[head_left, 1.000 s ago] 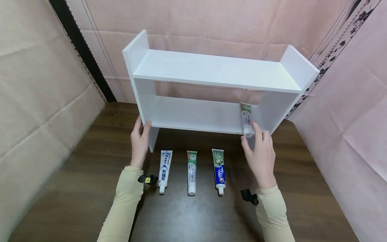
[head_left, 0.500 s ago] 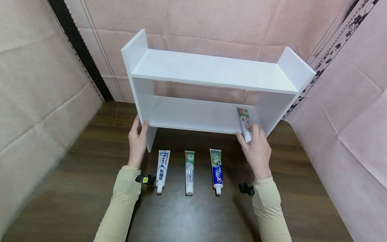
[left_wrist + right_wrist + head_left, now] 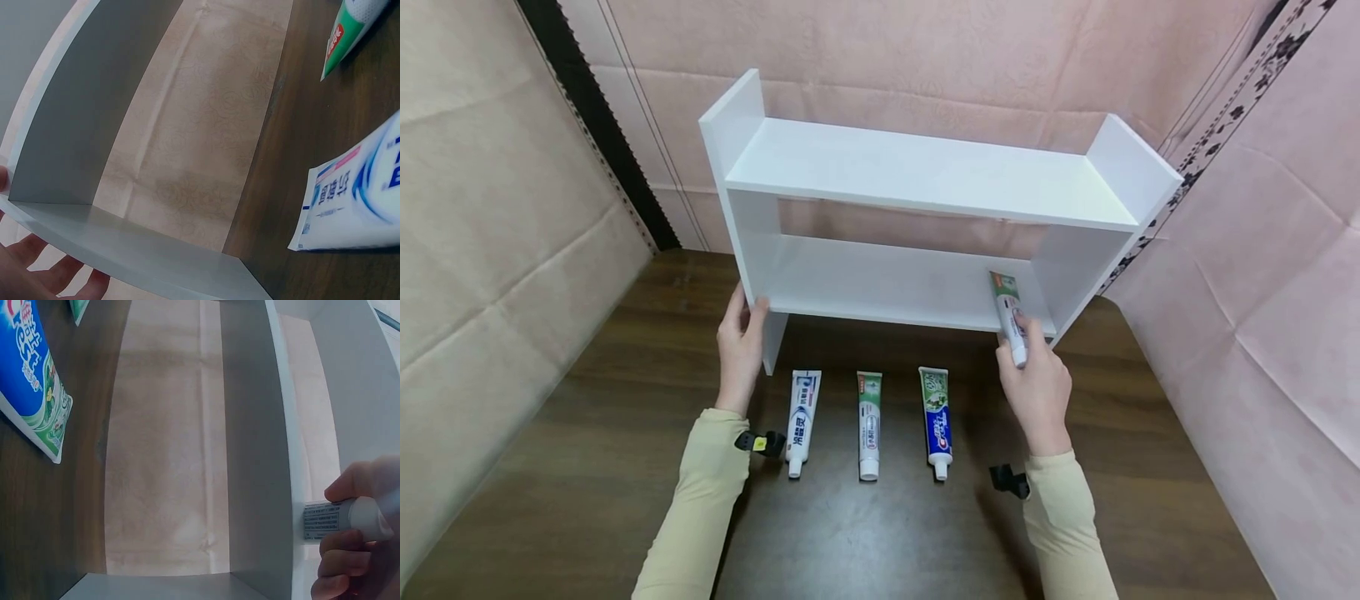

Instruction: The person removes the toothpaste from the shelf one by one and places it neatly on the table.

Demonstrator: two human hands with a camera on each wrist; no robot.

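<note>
A white two-tier shelf (image 3: 880,287) stands on the brown table. My left hand (image 3: 741,350) grips the lower part of its left side panel, thumb in front and fingers behind. At the right end of the lower board, my right hand (image 3: 1036,383) pinches a green-and-white toothpaste tube (image 3: 1009,312) near its cap, which juts past the board's front edge. In the right wrist view, thumb and fingers close round the tube's white cap end (image 3: 359,519). Before the shelf lie a white-and-blue toothpaste tube (image 3: 802,421), a second green-and-white tube (image 3: 869,425) and a blue-and-green tube (image 3: 937,421).
The three tubes lie side by side on the table (image 3: 850,542), caps toward me. Pale pink cloth (image 3: 925,50) hangs behind the shelf and along both sides. The upper board (image 3: 925,175) has raised panels at both ends.
My right hand has taken hold of the tube on the lower board and drawn it a little toward me, its cap now past the edge. The left hand keeps its grip on the side panel.
</note>
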